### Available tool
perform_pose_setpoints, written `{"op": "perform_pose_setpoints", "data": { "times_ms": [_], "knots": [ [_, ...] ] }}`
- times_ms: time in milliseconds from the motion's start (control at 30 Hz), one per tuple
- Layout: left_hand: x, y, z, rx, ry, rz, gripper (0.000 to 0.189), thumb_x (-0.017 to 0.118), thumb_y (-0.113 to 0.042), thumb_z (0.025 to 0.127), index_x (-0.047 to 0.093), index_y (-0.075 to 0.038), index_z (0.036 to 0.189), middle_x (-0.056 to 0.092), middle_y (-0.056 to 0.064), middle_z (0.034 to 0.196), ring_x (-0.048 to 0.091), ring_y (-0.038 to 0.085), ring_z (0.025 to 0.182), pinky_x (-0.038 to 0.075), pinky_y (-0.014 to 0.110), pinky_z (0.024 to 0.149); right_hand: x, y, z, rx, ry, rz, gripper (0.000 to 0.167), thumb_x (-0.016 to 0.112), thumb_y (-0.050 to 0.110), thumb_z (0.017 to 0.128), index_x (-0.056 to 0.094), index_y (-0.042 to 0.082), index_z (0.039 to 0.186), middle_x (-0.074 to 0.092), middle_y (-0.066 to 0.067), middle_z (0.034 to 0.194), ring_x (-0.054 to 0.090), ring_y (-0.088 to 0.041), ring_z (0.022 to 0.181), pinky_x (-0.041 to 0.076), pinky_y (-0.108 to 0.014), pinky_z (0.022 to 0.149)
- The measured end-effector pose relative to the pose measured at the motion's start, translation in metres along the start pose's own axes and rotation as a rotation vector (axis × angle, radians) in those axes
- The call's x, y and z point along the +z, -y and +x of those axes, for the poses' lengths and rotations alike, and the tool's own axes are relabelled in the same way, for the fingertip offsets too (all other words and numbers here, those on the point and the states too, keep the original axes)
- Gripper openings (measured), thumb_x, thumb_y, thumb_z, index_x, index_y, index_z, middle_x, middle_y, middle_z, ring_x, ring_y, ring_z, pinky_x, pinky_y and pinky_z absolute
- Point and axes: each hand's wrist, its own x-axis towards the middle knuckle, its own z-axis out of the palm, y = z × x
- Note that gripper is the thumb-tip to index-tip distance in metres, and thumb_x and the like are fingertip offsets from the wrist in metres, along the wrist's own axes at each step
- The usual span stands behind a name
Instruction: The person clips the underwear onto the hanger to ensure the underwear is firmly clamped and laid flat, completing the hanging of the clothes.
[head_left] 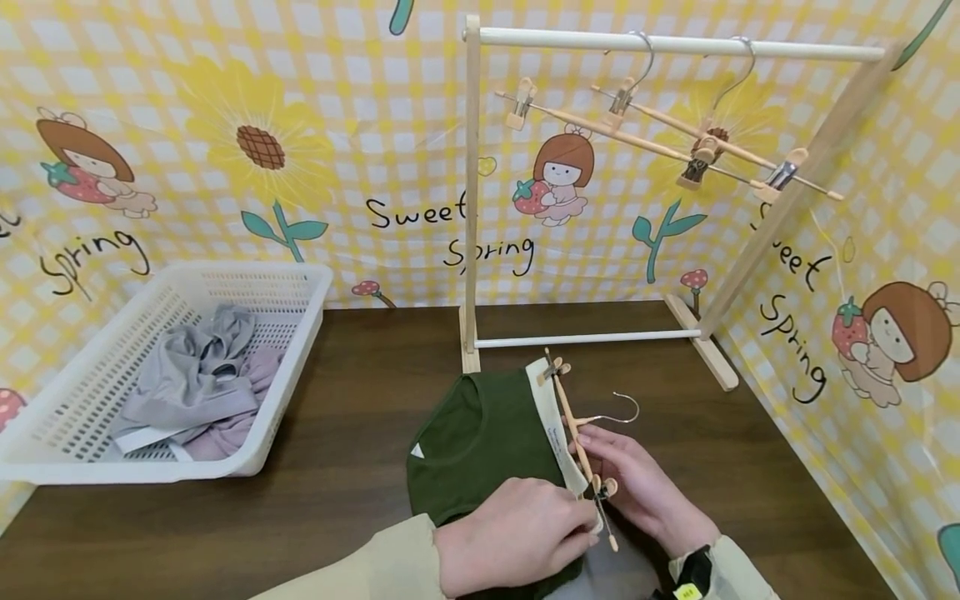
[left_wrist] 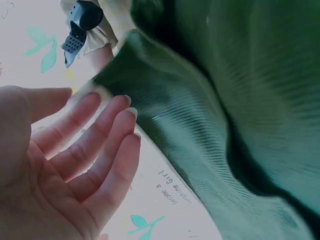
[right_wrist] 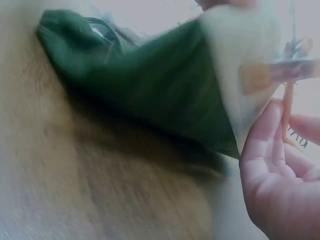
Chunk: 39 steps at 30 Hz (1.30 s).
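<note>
Pinching, fingers curled: left hand (head_left: 517, 532) the green garment (head_left: 502, 433), right hand (head_left: 641, 483) the clip hanger (head_left: 567, 407)

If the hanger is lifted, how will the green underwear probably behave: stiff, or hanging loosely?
The green underwear should hang floppy: its fabric bends in soft folds. It is probably light, as the cloth looks thin. Its cream waistband may stay straighter, since a hanger clip seems to grip its far end.

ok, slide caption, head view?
Left hand holds the white band of a green garment; right hand grips a clip hanger.
</note>
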Motion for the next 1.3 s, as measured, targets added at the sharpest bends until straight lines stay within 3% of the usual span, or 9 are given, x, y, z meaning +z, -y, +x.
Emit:
{"op": "perform_pose_setpoints", "data": {
  "times_ms": [200, 267, 400, 567, 733, 900, 1000, 1167, 1300],
  "knots": [
    [-0.014, 0.016, 0.004, -0.048, -0.083, -0.057, 0.012, 0.068, -0.032, 0.098, 0.067, -0.025, 0.088, 0.061, -0.019, 0.084, 0.054, -0.004, 0.075, 0.047, 0.017, 0.064, 0.001, 0.005, -0.001, -0.045, 0.014, -0.066, 0.033, 0.049, 0.013, 0.109, 0.058, 0.007, 0.139, 0.071, -0.002, 0.107, 0.066, -0.012, 0.096, 0.053, -0.026, 0.077],
    [-0.024, 0.025, 0.007, -0.094, -0.125, -0.072, 0.011, 0.068, -0.033, 0.099, 0.07, -0.022, 0.097, 0.066, -0.014, 0.093, 0.058, 0.001, 0.084, 0.051, 0.021, 0.072, 0.002, 0.007, -0.001, -0.062, 0.026, -0.075, 0.034, 0.049, 0.012, 0.109, 0.057, 0.006, 0.141, 0.071, -0.003, 0.112, 0.066, -0.013, 0.099, 0.053, -0.027, 0.078],
    [-0.049, 0.046, 0.014, -0.192, -0.242, -0.106, 0.029, 0.071, -0.032, 0.097, 0.068, -0.013, 0.119, 0.069, -0.002, 0.117, 0.06, 0.014, 0.11, 0.049, 0.032, 0.096, 0.005, 0.01, -0.001, -0.086, -0.021, -0.108, 0.029, 0.052, 0.012, 0.107, 0.059, 0.004, 0.135, 0.07, -0.004, 0.113, 0.066, -0.012, 0.101, 0.054, -0.027, 0.08],
    [-0.088, 0.081, 0.026, -0.299, -0.439, -0.099, 0.059, 0.071, -0.035, 0.097, 0.051, -0.005, 0.144, 0.052, 0.008, 0.146, 0.043, 0.022, 0.138, 0.03, 0.039, 0.116, 0.007, 0.011, -0.001, -0.105, -0.075, -0.116, 0.028, 0.055, 0.01, 0.106, 0.057, 0.0, 0.132, 0.069, -0.005, 0.103, 0.067, -0.012, 0.095, 0.054, -0.027, 0.077],
    [-0.128, 0.112, 0.039, -0.465, -0.522, -0.112, 0.086, 0.068, -0.045, 0.097, 0.022, -0.011, 0.161, 0.018, 0.007, 0.167, 0.016, 0.022, 0.151, 0.014, 0.043, 0.121, 0.006, 0.011, -0.001, -0.118, -0.069, -0.095, 0.025, 0.056, 0.008, 0.105, 0.059, 0.002, 0.129, 0.069, -0.005, 0.102, 0.067, -0.013, 0.096, 0.054, -0.027, 0.079],
    [-0.152, 0.139, 0.057, -0.557, -0.548, -0.206, 0.092, 0.061, -0.046, 0.101, 0.004, -0.011, 0.164, 0.009, 0.009, 0.169, 0.01, 0.019, 0.152, 0.011, 0.038, 0.121, 0.004, 0.011, -0.002, -0.138, -0.071, -0.09, 0.026, 0.057, 0.007, 0.104, 0.06, 0.0, 0.129, 0.07, -0.004, 0.101, 0.068, -0.012, 0.094, 0.055, -0.026, 0.077],
    [-0.158, 0.153, 0.067, -0.561, -0.577, -0.267, 0.082, 0.054, -0.041, 0.106, 0.007, -0.005, 0.163, 0.019, 0.015, 0.166, 0.024, 0.027, 0.149, 0.021, 0.038, 0.12, 0.004, 0.011, -0.002, -0.134, -0.103, -0.095, 0.03, 0.058, 0.006, 0.104, 0.058, -0.002, 0.132, 0.071, -0.004, 0.099, 0.068, -0.011, 0.09, 0.055, -0.025, 0.073],
    [-0.156, 0.178, 0.074, -0.565, -0.652, -0.306, 0.05, 0.045, -0.03, 0.111, 0.041, 0.001, 0.149, 0.056, 0.019, 0.138, 0.06, 0.032, 0.12, 0.049, 0.039, 0.098, 0.004, 0.013, -0.002, -0.121, -0.182, -0.094, 0.033, 0.058, 0.005, 0.103, 0.056, -0.003, 0.135, 0.072, -0.004, 0.096, 0.068, -0.01, 0.086, 0.053, -0.023, 0.069],
    [-0.155, 0.191, 0.073, -0.583, -0.671, -0.276, 0.041, 0.044, -0.031, 0.111, 0.058, 0.0, 0.133, 0.065, 0.014, 0.12, 0.065, 0.028, 0.11, 0.053, 0.038, 0.091, 0.003, 0.014, -0.003, -0.121, -0.201, -0.091, 0.025, 0.058, 0.004, 0.103, 0.06, 0.002, 0.128, 0.072, -0.004, 0.095, 0.069, -0.011, 0.086, 0.053, -0.023, 0.068]
  ]
}}
